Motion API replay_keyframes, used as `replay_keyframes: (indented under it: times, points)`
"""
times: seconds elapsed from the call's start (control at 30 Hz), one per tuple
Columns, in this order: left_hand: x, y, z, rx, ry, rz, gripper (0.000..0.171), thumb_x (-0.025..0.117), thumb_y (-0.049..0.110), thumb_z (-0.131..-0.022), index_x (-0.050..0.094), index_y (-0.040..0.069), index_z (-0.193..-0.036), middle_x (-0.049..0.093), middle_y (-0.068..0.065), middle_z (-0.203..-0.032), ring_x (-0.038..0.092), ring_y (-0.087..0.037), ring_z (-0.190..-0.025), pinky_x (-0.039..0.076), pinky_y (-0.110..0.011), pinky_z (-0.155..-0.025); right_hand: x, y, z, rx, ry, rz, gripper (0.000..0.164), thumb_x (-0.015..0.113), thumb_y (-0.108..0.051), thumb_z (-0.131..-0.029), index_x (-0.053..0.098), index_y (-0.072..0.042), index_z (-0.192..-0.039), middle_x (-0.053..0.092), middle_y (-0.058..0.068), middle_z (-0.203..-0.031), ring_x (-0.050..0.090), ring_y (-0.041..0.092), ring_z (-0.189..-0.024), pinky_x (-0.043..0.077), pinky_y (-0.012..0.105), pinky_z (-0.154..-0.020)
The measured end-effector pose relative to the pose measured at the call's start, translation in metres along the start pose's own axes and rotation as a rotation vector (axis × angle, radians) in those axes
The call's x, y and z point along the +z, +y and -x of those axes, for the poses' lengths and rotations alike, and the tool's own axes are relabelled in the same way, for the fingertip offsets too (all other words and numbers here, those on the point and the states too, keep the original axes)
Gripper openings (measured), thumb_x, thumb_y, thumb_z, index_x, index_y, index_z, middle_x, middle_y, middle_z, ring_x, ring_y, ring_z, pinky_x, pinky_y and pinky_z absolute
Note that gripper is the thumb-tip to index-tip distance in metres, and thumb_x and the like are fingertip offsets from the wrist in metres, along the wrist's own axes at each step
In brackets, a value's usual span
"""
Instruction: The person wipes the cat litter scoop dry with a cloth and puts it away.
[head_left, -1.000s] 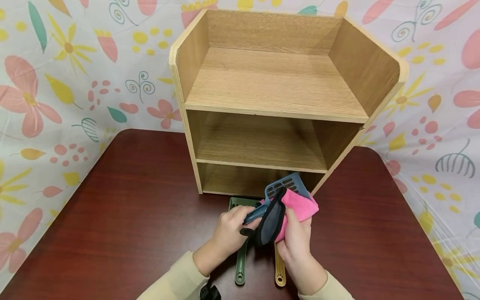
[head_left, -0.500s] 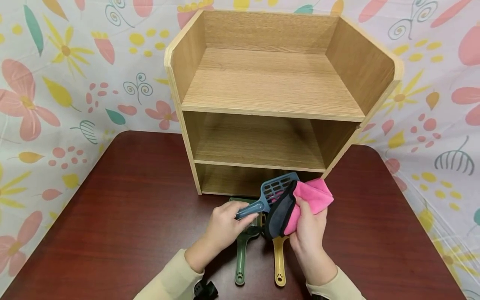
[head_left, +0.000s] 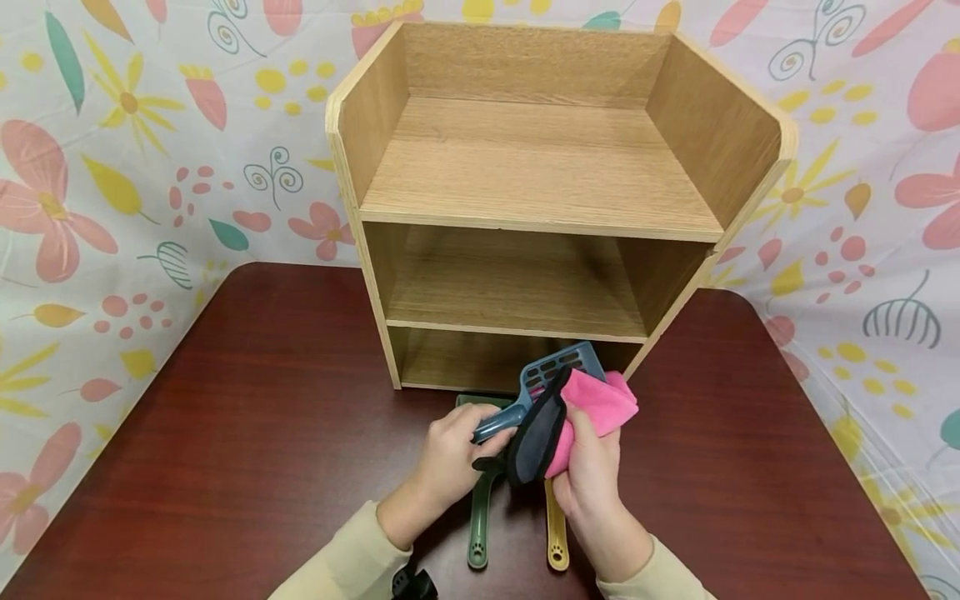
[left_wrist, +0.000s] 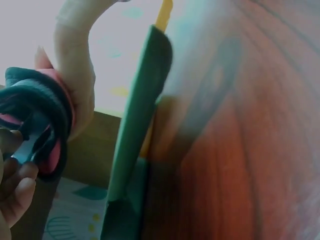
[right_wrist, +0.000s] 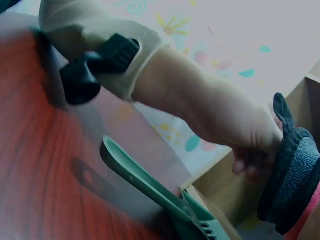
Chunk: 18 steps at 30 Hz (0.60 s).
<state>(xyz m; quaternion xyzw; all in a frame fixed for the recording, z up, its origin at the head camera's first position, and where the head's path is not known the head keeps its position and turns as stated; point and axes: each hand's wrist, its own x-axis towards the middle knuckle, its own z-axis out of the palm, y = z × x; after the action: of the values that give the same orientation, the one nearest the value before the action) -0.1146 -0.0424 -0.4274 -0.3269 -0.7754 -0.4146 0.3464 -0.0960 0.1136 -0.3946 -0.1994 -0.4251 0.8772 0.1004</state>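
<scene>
In the head view my left hand (head_left: 446,458) grips the handle of a blue slotted scoop (head_left: 558,367), its slotted head pointing up and right. My right hand (head_left: 592,492) holds a folded pink and grey cloth (head_left: 536,442) with black edging against the scoop, covering part of its head. A small black loop on the cloth lies by my left fingers. Beneath my hands, a green scoop (head_left: 478,533) and a yellow scoop (head_left: 556,533) lie on the table, their heads mostly hidden. The left wrist view shows the cloth (left_wrist: 62,100) wrapped around bluish plastic.
A wooden shelf unit (head_left: 547,167) stands behind my hands, with its lowest compartment just beyond the scoop's head. The dark red table (head_left: 225,467) extends to both sides. Patterned fabric (head_left: 150,167) hangs behind. A black device (right_wrist: 95,70) is strapped at my left sleeve.
The cloth in my right hand went right and outward along the blue scoop, then came back left toward its handle. My left hand keeps its grip, with the scoop shifting slightly.
</scene>
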Motion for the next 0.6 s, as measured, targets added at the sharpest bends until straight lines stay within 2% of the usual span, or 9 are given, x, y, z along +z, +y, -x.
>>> replay_keyframes:
  times: [0.13, 0.23, 0.3, 0.4, 0.6]
  points:
    - [0.003, 0.000, 0.001, 0.050, 0.030, 0.011, 0.031, 0.055, 0.032, -0.095, 0.063, 0.002, -0.090, 0.065, -0.006, -0.076, 0.064, -0.014, -0.067, 0.053, -0.021, -0.061, 0.001, 0.004, 0.005, 0.068, -0.034, -0.023, 0.048, 0.048, -0.007, -0.097, 0.027, -0.026, -0.136, 0.048, 0.001, -0.124, 0.061, 0.012, -0.106, 0.050, 0.026, -0.092]
    - [0.003, 0.000, 0.000, 0.096, 0.056, 0.009, 0.031, 0.053, 0.031, -0.096, 0.063, 0.002, -0.091, 0.065, -0.007, -0.076, 0.064, -0.015, -0.067, 0.054, -0.021, -0.062, 0.001, 0.005, 0.007, 0.122, -0.043, -0.032, 0.034, 0.049, -0.010, -0.097, 0.036, -0.019, -0.127, 0.056, -0.001, -0.113, 0.065, 0.011, -0.096, 0.051, 0.026, -0.090]
    - [0.003, 0.000, -0.001, 0.129, 0.066, 0.004, 0.028, 0.054, 0.028, -0.096, 0.063, 0.002, -0.091, 0.065, -0.006, -0.076, 0.064, -0.014, -0.067, 0.054, -0.021, -0.062, 0.000, 0.003, 0.006, 0.135, -0.040, -0.034, 0.031, 0.049, -0.010, -0.097, 0.039, -0.017, -0.125, 0.059, -0.002, -0.110, 0.065, 0.010, -0.095, 0.052, 0.026, -0.089]
    - [0.003, -0.001, -0.002, 0.163, 0.065, 0.000, 0.027, 0.054, 0.027, -0.096, 0.063, 0.002, -0.091, 0.066, -0.005, -0.076, 0.064, -0.014, -0.067, 0.053, -0.019, -0.062, -0.002, -0.002, 0.006, 0.156, -0.030, -0.037, 0.034, 0.047, -0.008, -0.098, 0.037, -0.017, -0.129, 0.058, -0.002, -0.114, 0.065, 0.010, -0.098, 0.052, 0.025, -0.089]
    - [0.002, -0.002, -0.001, 0.177, 0.037, -0.050, 0.030, 0.051, 0.030, -0.097, 0.064, 0.004, -0.089, 0.067, -0.002, -0.076, 0.064, -0.012, -0.067, 0.053, -0.018, -0.062, -0.005, -0.009, 0.002, 0.148, -0.056, -0.053, 0.057, 0.045, -0.008, -0.098, 0.020, -0.030, -0.144, 0.044, -0.001, -0.135, 0.058, 0.012, -0.114, 0.050, 0.026, -0.092]
